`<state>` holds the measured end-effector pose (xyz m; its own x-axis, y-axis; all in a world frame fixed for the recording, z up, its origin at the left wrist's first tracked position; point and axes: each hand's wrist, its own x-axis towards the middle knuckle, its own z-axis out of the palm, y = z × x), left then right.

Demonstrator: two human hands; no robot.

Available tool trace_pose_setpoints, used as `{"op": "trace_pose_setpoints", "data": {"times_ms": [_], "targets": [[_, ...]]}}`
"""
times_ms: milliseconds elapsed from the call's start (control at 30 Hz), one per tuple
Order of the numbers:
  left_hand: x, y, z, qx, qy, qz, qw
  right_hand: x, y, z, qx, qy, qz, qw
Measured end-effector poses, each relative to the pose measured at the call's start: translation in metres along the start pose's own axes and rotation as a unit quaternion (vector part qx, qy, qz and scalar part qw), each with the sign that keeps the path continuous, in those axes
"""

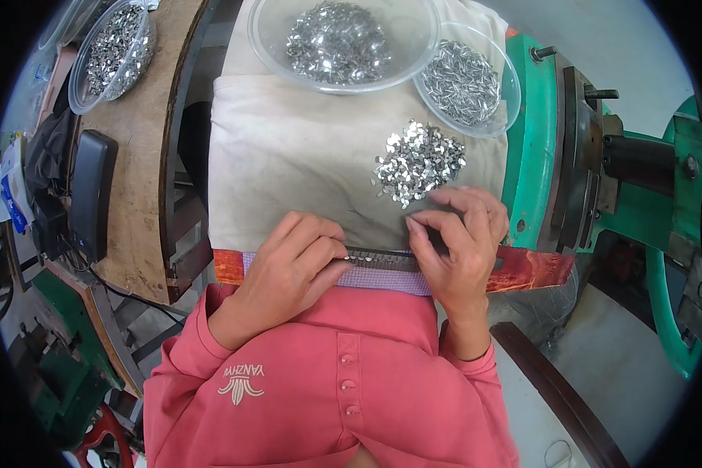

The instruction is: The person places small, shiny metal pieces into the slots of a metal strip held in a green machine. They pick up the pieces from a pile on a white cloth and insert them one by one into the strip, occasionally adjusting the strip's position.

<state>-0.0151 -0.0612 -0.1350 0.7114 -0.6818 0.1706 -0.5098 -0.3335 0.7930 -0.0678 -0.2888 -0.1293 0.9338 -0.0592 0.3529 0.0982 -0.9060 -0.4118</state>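
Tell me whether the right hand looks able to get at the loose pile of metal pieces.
Probably yes: the right hand is close beside the near edge of the loose pile, which lies uncovered on the pale cloth; nothing visible stands between.

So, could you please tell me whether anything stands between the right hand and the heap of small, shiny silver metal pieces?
Nothing visible does. The right hand is close beside that silver heap, its fingers at the near edge; the heap lies uncovered on the beige cloth.
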Motion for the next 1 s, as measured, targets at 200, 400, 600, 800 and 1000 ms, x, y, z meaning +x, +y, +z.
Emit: {"op": "trace_pose_setpoints", "data": {"times_ms": [200, 400, 600, 800, 1000], "targets": [[0.002, 0.000, 0.000, 0.016, -0.007, 0.013, 1.000, -0.029, -0.006, -0.012, 0.051, 0.000, -0.003, 0.999], [0.002, 0.001, -0.002, 0.020, -0.022, 0.015, 0.999, -0.038, -0.009, -0.014, 0.037, -0.036, 0.000, 0.999], [0.001, 0.000, 0.000, 0.052, -0.036, 0.029, 0.998, -0.012, 0.001, -0.003, 0.000, 0.005, -0.012, 1.000], [-0.004, 0.000, -0.009, 0.066, -0.035, 0.009, 0.997, 0.011, 0.000, 0.004, -0.034, -0.028, -0.032, 0.999], [-0.001, 0.005, -0.012, 0.044, -0.013, -0.009, 0.999, 0.012, -0.004, 0.005, -0.019, -0.038, -0.025, 0.999]]}}
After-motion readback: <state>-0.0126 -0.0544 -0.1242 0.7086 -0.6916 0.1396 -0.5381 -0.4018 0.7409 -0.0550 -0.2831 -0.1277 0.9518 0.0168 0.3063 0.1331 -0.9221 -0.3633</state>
